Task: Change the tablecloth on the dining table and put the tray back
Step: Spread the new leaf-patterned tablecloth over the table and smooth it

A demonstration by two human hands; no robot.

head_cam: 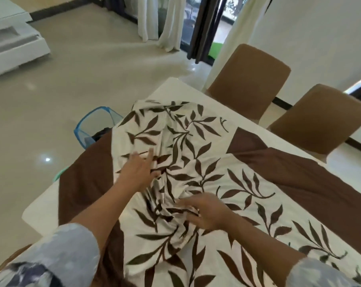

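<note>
Your two grey patterned sleeves (57,255) reach out over one tablecloth (248,193), cream with brown leaves and a brown border, lying rumpled across the one white dining table (173,85). Your left hand (139,172) lies flat on it with fingers straight. Your right hand (208,212) curls its fingers into a bunch of folds near the middle. Two brown chairs (248,79) (318,119) stand at the far side, and one blue mesh basket (92,125) sits on the floor, left.
</note>
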